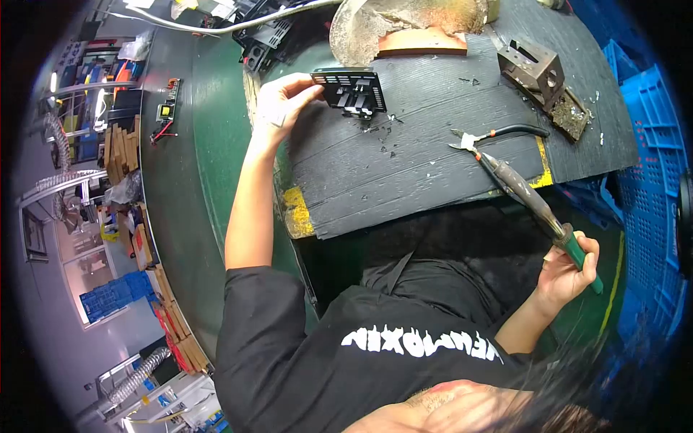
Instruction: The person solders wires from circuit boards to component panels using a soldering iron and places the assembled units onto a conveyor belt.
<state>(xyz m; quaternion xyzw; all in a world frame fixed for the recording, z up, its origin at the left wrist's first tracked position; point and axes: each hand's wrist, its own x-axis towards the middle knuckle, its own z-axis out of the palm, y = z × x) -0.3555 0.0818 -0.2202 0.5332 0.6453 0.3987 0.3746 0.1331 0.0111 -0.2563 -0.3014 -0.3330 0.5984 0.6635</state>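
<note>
My left hand (280,105) grips the edge of a black slotted plastic part (351,92), held tilted on the dark work mat (426,144). My right hand (570,270) is closed around the green handle of a soldering iron (530,198), low and right of the mat, off the bench edge. The iron's long brown shaft points up and left, its tip close to a pair of black-handled cutters (491,135) lying on the mat. Small black scraps are scattered on the mat near the plastic part.
A square metal block fixture (533,68) stands at the mat's far right. A worn round pad (404,22) sits at the far edge. Blue crates (650,187) line the right side. A green conveyor (209,144) with a circuit board (166,112) runs on the left.
</note>
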